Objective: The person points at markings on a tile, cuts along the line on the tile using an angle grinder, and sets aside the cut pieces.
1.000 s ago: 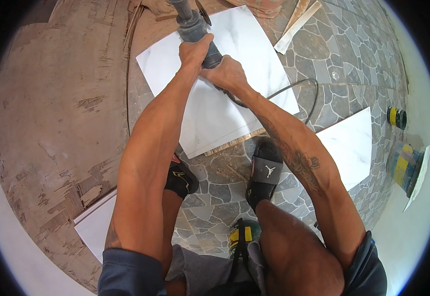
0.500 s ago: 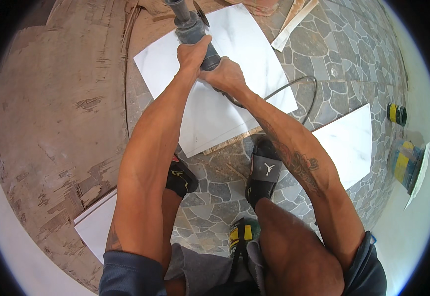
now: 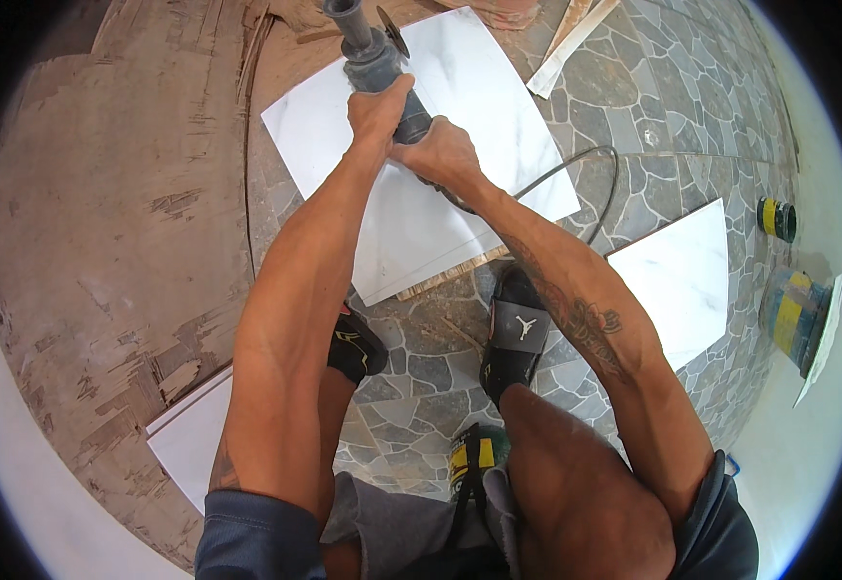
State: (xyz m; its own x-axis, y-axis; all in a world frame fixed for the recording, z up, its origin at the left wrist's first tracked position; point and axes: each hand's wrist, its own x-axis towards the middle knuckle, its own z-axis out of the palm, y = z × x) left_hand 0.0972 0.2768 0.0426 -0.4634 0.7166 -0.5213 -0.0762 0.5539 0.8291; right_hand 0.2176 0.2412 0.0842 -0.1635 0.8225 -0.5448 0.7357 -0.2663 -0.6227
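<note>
Both of my hands are closed around a dark angle grinder [image 3: 374,66] held over a white marble-look tile [image 3: 479,87]. My left hand [image 3: 378,108] wraps the front of its body, close behind the head. Farther back, my right hand [image 3: 440,153] grips the rear of the body, hiding the switch area. A thin round cutting disc [image 3: 393,33] sits upright on the grinder's right side, near the tile's far edge. The power cord [image 3: 561,162] leaves from under my right hand and loops to the right. Pale strips of wood [image 3: 450,275] show beneath the tile's near edge.
A second white tile [image 3: 677,275] lies to the right, and more tiles [image 3: 194,435] at lower left beside brown boards [image 3: 112,222]. Tile offcuts [image 3: 575,43] rest at the far right. Buckets [image 3: 793,314] stand by the right wall; another container [image 3: 479,454] is between my legs.
Almost nothing differs. The whole view has shifted very slightly; both hands keep the same hold on the grinder over the tile.
</note>
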